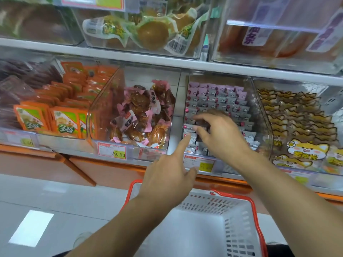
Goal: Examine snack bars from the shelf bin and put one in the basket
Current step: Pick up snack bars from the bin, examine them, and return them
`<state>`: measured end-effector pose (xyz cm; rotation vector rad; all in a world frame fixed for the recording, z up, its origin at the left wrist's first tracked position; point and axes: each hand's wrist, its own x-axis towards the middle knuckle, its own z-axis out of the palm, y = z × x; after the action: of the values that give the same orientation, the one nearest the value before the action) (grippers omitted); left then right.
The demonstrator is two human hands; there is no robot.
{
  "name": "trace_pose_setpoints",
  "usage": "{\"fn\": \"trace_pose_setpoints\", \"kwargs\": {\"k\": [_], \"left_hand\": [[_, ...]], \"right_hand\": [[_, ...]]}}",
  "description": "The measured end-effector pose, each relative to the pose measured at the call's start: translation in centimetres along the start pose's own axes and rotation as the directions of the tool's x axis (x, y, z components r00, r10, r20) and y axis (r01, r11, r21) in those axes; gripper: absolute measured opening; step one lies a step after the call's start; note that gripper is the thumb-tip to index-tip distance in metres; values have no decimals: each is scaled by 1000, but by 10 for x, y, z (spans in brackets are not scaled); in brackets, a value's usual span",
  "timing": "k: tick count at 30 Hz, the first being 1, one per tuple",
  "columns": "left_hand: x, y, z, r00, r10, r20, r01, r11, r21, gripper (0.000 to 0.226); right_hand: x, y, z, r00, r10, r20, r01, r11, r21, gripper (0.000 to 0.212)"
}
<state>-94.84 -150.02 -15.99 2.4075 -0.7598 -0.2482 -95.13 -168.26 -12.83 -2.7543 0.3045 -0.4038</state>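
Two hands are reaching up to a clear bin [258, 101] full of little pink and grey snack bars [219, 101] on the lower shelf [74, 151]. That bin is the landmark. Its top is sitting open toward the person, and its clear side walls are standing up on the left and right, so the open room is lying between those walls and above the front lip.

Left of the bin, another clear bin [104, 108] is holding brown snacks in pink wrappers. Further left, orange packets [65, 117] are standing in rows. Right of the bin, packets with a yellow cartoon dog [306, 149] are lying in a pile. Above the bin, an upper shelf is carrying more clear boxes. Below the bin, a white basket [241, 229] with a red rim is sitting close to the person, with nothing showing inside it. A price tag [200, 163] is hanging on the bin's front edge.

The right hand [220, 134] is inside the bin, over the snack bars, with its fingers [201, 117] spread and bent down onto the packets. Blur is hiding whether they are grasping one. The left hand [167, 175] is just below the bin's front left corner, with its pointing finger stretched out straight to the lip, holding nothing.
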Motion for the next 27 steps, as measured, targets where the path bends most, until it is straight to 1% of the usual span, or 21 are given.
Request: {"fn": "trace_pose_setpoints", "kwargs": {"k": [3, 6, 8, 10, 13, 15, 16, 17, 19, 21, 22, 23, 24, 25, 26, 27], "left_hand": [[8, -2, -3, 1000, 24, 15, -26, 997, 77, 87], [14, -1, -5, 999, 42, 10, -43, 981, 191, 86], [13, 1, -3, 999, 52, 2, -51, 963, 264, 82], [13, -1, -1, 998, 55, 6, -54, 952, 301, 80], [12, -5, -1, 998, 69, 11, -69, 949, 309, 80], [12, -6, -2, 996, 85, 20, -87, 950, 300, 83], [12, -6, -3, 995, 93, 24, -96, 952, 290, 84], [11, -6, -3, 994, 104, 21, -105, 955, 277, 84], [10, -7, -4, 990, 140, -14, -133, 963, 237, 80], [8, -6, -7, 980, 157, -119, -140, 980, 138, 68], [7, -5, -9, 976, 132, -173, -127, 991, 38, 57], [6, -2, -10, 978, 80, -195, -101, 990, -101, 44], [5, 0, -11, 982, 17, -190, -71, 958, -277, 35], [4, 3, -13, 986, -30, -165, -48, 894, -445, 30], [3, 6, -14, 990, -49, -131, -33, 828, -560, 27], [2, 9, -16, 994, -47, -94, -23, 776, -630, 24]], "right_hand": [[4, -3, 4, 999, 18, 42, -19, 1000, 13, 24], [8, -4, 7, 998, 23, 56, -24, 999, 21, 13], [9, -2, 8, 999, 42, 11, -43, 996, 81, 6], [7, -2, 6, 991, 110, -77, -88, 967, 240, 4], [1, -2, -6, 940, 249, -234, -95, 848, 521, 15], [-4, 1, -18, 877, 362, -316, -73, 751, 657, 21], [-8, 4, -23, 842, 418, -341, -66, 708, 703, 20], [-12, 7, -28, 812, 468, -347, -67, 667, 742, 17], [-22, 14, -34, 779, 553, -295, -88, 563, 822, 12], [-35, 18, -37, 774, 598, -208, -102, 443, 891, 8], [-42, 18, -38, 775, 608, -170, -101, 384, 918, 8], [-50, 17, -39, 777, 615, -131, -100, 327, 940, 7], [-56, 15, -40, 780, 620, -89, -107, 272, 956, 7], [-63, 13, -41, 784, 619, -42, -121, 219, 968, 7], [-68, 11, -41, 791, 611, 8, -141, 170, 975, 6], [-73, 8, -40, 798, 599, 59, -167, 126, 978, 6]]}}
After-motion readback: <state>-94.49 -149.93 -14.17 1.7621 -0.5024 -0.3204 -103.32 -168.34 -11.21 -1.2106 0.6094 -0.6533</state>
